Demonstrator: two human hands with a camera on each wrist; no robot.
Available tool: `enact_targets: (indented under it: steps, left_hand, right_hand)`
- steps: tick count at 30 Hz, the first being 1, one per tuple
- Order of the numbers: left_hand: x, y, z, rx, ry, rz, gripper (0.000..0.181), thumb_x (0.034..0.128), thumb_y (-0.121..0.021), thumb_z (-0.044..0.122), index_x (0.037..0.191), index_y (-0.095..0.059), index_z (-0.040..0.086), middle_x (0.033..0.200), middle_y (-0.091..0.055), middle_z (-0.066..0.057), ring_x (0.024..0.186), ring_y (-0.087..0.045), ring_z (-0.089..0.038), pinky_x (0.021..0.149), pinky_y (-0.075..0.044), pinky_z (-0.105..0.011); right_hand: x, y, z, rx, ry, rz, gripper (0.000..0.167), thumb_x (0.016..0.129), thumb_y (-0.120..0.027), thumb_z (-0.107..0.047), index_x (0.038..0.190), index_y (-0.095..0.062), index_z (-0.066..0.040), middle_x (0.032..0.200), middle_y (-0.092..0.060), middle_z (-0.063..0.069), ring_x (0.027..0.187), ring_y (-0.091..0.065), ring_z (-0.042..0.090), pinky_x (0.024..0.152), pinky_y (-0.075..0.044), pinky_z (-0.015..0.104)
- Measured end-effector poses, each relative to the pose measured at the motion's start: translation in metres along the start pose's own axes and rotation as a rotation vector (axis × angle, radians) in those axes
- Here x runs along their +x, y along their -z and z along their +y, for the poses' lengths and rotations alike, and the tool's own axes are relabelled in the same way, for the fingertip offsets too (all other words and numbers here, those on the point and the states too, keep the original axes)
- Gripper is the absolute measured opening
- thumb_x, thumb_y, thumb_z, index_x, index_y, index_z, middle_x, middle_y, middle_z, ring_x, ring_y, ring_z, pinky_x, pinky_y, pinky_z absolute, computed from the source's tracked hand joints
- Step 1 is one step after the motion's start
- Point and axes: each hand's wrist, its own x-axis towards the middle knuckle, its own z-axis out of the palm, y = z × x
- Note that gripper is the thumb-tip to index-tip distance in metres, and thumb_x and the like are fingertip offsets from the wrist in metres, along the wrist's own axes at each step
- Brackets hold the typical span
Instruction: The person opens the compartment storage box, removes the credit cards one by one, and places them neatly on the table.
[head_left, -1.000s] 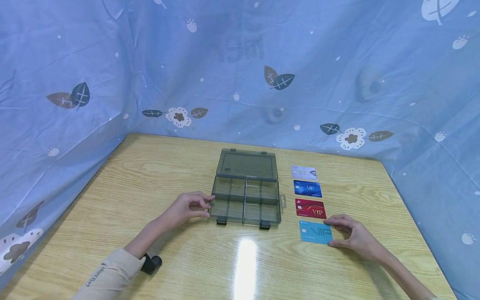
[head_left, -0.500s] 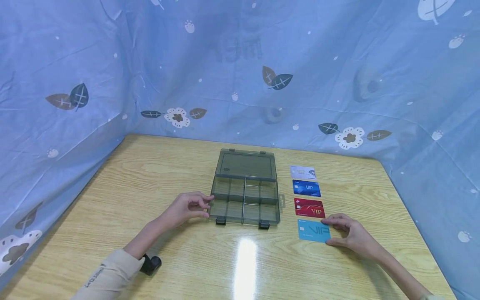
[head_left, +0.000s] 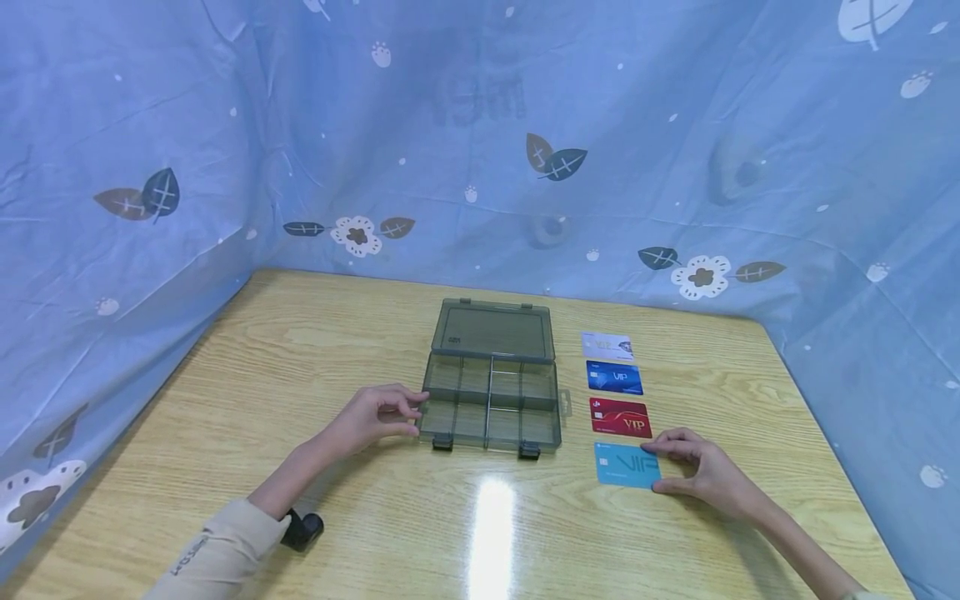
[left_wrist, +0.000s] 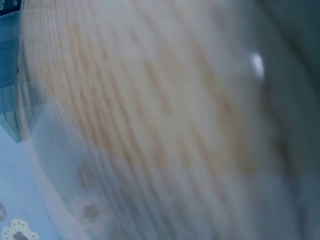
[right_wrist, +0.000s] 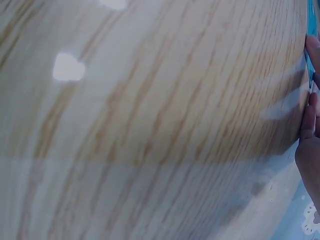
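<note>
In the head view, my right hand pinches a light-blue VIP card by its right end, thumb at the lower corner and a finger at the upper. The card lies on the table, lowest in a column below a red VIP card, a dark-blue VIP card and a silver-white VIP card. My left hand rests with loosely bent fingers against the left edge of a smoky, see-through compartment box. Its lid is laid back, and its compartments hold nothing.
The box's two black latches face me, and a hanging tab sticks out on its right. A black object shows beside the left sleeve. Blue patterned cloth surrounds the wooden table.
My right hand and the light-blue card have shifted slightly left, bringing the card closer in line with the others. My left hand and the box have stayed put.
</note>
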Motion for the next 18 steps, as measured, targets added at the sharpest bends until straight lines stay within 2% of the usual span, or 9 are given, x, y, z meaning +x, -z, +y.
enact_targets:
  steps: [18]
  left_hand:
    - [-0.0012,0.0006,-0.0001,0.019,0.004,0.004,0.013,0.0762,-0.077,0.003,0.084,-0.067,0.002,0.122,-0.06,-0.023,0.101,-0.065,-0.028,0.091,-0.053,-0.025]
  right_hand:
    - [-0.0009,-0.0019,-0.0024,0.005,-0.024,-0.001,0.047,0.073,-0.084,-0.028,0.114,-0.07,-0.01,0.107,-0.057,0.0,0.097,-0.048,0.004,0.084,-0.044,0.009]
